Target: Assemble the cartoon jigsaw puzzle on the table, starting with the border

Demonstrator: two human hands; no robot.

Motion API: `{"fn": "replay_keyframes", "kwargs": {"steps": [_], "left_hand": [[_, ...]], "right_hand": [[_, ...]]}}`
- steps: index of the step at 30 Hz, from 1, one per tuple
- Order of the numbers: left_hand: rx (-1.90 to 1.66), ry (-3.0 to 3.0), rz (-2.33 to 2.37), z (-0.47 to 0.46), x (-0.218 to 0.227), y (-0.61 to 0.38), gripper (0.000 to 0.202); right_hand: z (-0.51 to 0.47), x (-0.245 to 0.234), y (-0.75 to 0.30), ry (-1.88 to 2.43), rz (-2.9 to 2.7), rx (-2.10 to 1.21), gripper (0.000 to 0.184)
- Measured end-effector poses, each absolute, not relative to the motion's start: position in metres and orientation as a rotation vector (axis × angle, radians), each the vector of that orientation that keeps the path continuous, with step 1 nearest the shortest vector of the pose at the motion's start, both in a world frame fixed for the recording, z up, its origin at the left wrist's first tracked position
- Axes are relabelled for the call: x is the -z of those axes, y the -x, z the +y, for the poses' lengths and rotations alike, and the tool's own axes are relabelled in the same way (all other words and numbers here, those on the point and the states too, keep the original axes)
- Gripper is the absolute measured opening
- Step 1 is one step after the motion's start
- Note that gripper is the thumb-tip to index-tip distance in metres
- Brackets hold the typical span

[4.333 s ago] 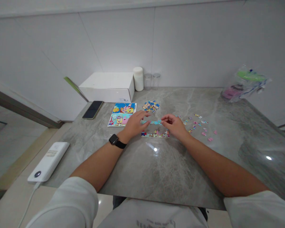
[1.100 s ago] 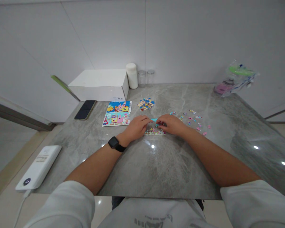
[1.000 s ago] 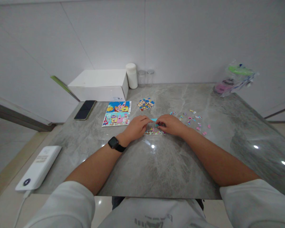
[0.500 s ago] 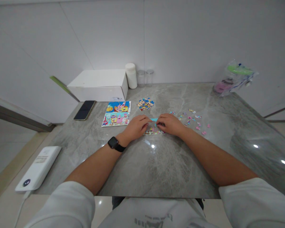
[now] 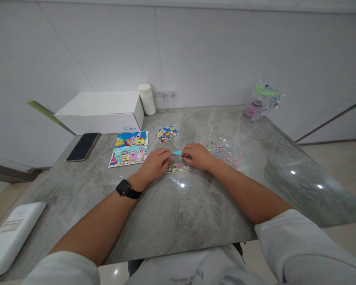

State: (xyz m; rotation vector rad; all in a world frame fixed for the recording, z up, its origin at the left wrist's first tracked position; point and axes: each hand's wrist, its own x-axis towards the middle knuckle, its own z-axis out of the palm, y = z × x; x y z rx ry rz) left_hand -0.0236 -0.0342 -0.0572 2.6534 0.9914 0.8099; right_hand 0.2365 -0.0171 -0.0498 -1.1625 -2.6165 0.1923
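Observation:
A partly assembled jigsaw puzzle (image 5: 179, 169) lies flat on the grey marbled table, with a light blue strip along its far side and a colourful row along its near side. My left hand (image 5: 156, 163) rests at its left part, fingers stretched forward and the index fingertip touching the far strip. Over the right part, my right hand (image 5: 198, 156) has its fingertips pinched together on a small puzzle piece, mostly hidden by the fingers. Loose puzzle pieces (image 5: 219, 147) are scattered to the right of that hand. Beyond the left hand is a heap of blue and yellow pieces (image 5: 166, 133).
Cartoon picture sheets (image 5: 128, 149) lie left of the puzzle, near a phone (image 5: 83, 147). Behind stand a white box (image 5: 99, 114), a white bottle (image 5: 147, 99) and two clear glasses (image 5: 165, 102). A bagged cup (image 5: 261, 103) is back right, a white power bank (image 5: 16, 233) front left.
My view has swung to the right, so everything sits further left in the picture. Both hands stay at the puzzle in nearly the same pose.

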Motion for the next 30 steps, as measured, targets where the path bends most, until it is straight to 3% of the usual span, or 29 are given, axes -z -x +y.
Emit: {"fn": "replay_keyframes", "kwargs": {"steps": [23, 30], "left_hand": [[-0.759, -2.636, 1.042, -0.031, 0.061, 0.028, 0.029], [-0.755, -2.627, 1.047, -0.030, 0.064, 0.031, 0.031]], "right_hand": [[-0.027, 0.040, -0.225, 1.167, -2.700, -0.221, 0.017], [-0.002, 0.004, -0.266, 1.149, -2.422, -0.290, 0.014]]}}
